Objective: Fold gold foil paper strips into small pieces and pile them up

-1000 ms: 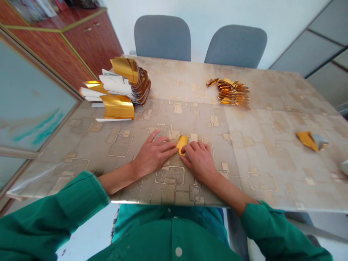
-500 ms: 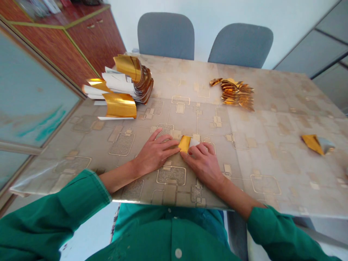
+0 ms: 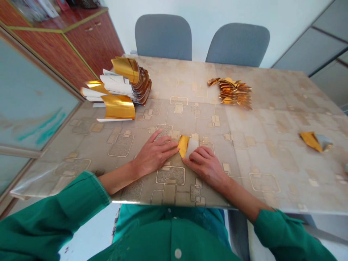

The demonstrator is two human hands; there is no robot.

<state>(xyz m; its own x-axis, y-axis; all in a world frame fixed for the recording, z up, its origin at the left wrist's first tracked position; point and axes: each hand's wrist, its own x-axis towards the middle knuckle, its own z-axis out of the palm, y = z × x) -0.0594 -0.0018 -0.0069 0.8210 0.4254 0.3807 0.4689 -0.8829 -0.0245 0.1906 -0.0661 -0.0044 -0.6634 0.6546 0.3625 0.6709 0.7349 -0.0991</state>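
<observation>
A small folded piece of gold paper [image 3: 183, 145] lies on the table in front of me, its white side showing on the right. My left hand [image 3: 152, 154] rests flat to the left of it, fingers stretched out, with the fingertips on the paper's left edge. From the right, my right hand [image 3: 208, 166] has its fingers curled in and its thumb at the paper's lower corner. The curled fingers touch the white part and hide some of its right end.
A stack of curved gold-and-white paper sheets [image 3: 119, 107] stands at the far left. Several folded gold pieces [image 3: 235, 93] lie in a row at the back. One gold-and-silver folded piece [image 3: 312, 140] sits on the right. Two grey chairs [image 3: 163, 36] stand behind the patterned table [image 3: 277, 152].
My right hand has shifted slightly down and right, so more of the paper's white part shows. The gold part now reaches lower to a point. My left hand has stayed nearly still.
</observation>
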